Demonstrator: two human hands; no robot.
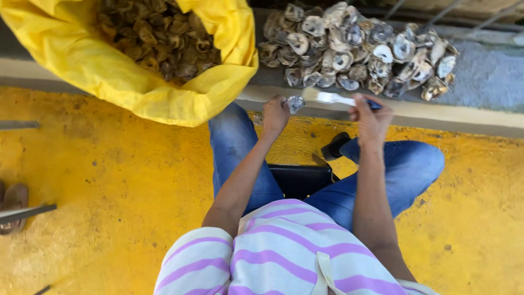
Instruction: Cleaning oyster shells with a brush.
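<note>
— So, what were the hands doing at that moment?

— The left hand (275, 113) was closed around a single oyster shell (295, 104), held out in front of the knees, just above the edge of the concrete ledge (480, 76). The right hand (371, 117) was clamped on the dark handle of a knife (334, 98), its pale blade pointing left towards the shell. The two hands were near each other but apart.

— And the blade, was it touching the shell?

— It looked very close, perhaps at the shell's edge. I could not tell whether it made contact.

— How would that shell have handled, do you think?

— Stiff and rough, I judged, with sharp, flaky edges that could chip or cut. Light enough for one hand, though probably slippery if wet. Gripping it across the thick body, fingers clear of the rim where the blade worked, seemed the safest hold.

— What else was around?

— A heap of opened shells (355, 46) lay on the ledge beyond the hands, pale insides showing. To the left stood a yellow sack (76, 60) full of brownish unopened ones. The person sat in blue jeans (404, 175) and a striped shirt (284, 251) over a yellow-painted floor (109, 180), with a sandal (13, 205) at the far left edge.
</note>
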